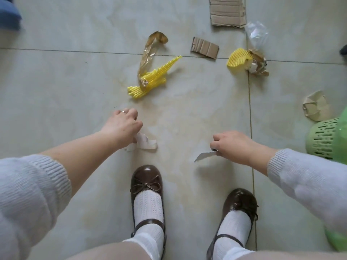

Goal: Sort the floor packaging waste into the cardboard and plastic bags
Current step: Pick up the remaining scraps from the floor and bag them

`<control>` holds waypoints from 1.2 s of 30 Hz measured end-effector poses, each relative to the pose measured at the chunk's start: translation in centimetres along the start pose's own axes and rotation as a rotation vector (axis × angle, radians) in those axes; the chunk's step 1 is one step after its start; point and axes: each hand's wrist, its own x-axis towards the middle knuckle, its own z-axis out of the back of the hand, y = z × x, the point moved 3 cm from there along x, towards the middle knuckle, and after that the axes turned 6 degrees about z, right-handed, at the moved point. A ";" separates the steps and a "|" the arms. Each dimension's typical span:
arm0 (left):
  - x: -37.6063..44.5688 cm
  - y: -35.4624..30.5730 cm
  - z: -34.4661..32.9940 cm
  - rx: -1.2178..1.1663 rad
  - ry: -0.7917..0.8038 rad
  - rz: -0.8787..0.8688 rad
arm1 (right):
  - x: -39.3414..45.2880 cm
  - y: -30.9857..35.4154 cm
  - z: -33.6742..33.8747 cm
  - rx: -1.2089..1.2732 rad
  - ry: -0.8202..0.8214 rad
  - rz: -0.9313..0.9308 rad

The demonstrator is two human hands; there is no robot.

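Note:
My left hand [123,124] pinches a pale curled strip of packaging [145,143] low over the tiled floor. My right hand [232,145] is closed on a small flat white scrap [203,156] that sticks out to its left. Farther ahead lie a yellow foam net with a brown tape strip [148,79], a small cardboard piece [204,47], a larger cardboard sheet [228,11], a second yellow foam net with crumpled brown tape [238,61], clear plastic film [257,33] and a crumpled tan paper piece [315,108].
A green slotted basket lined with a green plastic bag [324,137] stands at the right edge. Something blue [8,12] shows at the top left corner. My two brown shoes [146,179] stand on the floor just below my hands.

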 end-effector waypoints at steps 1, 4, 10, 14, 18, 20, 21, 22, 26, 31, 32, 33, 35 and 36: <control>0.2 0.2 0.2 0.005 0.001 0.004 | -0.2 -0.5 1.1 0.027 -0.039 -0.044; 0.3 1.0 1.2 -0.112 0.046 0.032 | -2.2 -2.4 5.3 0.108 -0.128 -0.158; 1.9 2.8 5.5 -0.455 0.020 0.123 | -6.4 -6.6 11.0 0.141 -0.408 -0.321; 3.4 2.3 11.4 -0.585 -0.095 0.158 | -7.3 -9.3 11.7 0.239 -0.539 -0.499; 4.6 0.9 17.7 -0.594 -0.174 0.095 | -7.7 -11.0 10.4 0.288 -0.563 -0.578; 5.0 0.4 20.1 -0.635 -0.168 0.063 | -7.4 -11.6 10.0 0.367 -0.562 -0.611; 5.1 0.2 20.9 -0.673 -0.148 0.058 | -7.2 -11.8 9.9 0.417 -0.560 -0.622; 5.4 0.1 21.6 -0.725 -0.128 0.058 | -7.0 -12.1 9.8 0.468 -0.563 -0.635; 7.6 -0.8 22.9 -0.873 -0.067 0.056 | -5.8 -14.2 10.5 0.591 -0.576 -0.691; 11.5 -1.3 23.7 -0.809 -0.074 0.043 | -4.4 -18.3 12.2 0.761 -0.681 -0.793; 12.4 -1.3 23.7 -0.795 -0.077 0.036 | -3.9 -19.2 12.5 0.788 -0.692 -0.821; 13.3 -1.3 23.8 -0.775 -0.081 0.027 | -3.5 -20.1 12.8 0.822 -0.706 -0.841; 15.2 -1.5 24.0 -0.702 -0.095 0.010 | -2.4 -22.1 13.6 0.913 -0.755 -0.852; 16.2 -1.7 24.1 -0.650 -0.101 -0.001 | -1.8 -22.9 14.0 0.965 -0.776 -0.850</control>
